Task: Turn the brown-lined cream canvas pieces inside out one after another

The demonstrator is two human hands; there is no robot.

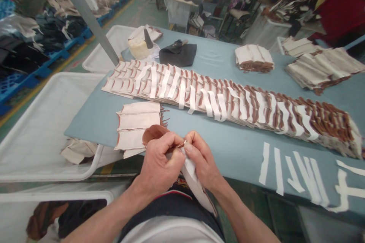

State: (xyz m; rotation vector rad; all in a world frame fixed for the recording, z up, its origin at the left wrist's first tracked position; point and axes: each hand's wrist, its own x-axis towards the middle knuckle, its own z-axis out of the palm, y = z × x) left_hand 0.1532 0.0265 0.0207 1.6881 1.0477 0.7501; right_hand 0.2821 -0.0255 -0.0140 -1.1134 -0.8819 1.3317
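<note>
Close to my body, in front of the table edge, my left hand (162,161) and my right hand (202,161) meet on a leather piece (196,178). Its brown side curls up above the left hand, while a cream strip-like part hangs down below the right hand. Both hands are closed, with thumbs and fingertips pinching its edge; the exact pinch point is partly hidden by the fingers. Just behind the left hand lies a small stack of cream pieces with brown edges (138,119). Beyond it, a long overlapping row of similar pieces (228,98) carries several white strips (182,93).
More white strips (281,171) lie at the front right of the blue table (228,152). At the back are a black cloth (178,54), a dark cone (148,38) and stacked pieces (253,57). White bins (51,121) stand left, below a metal post (85,15).
</note>
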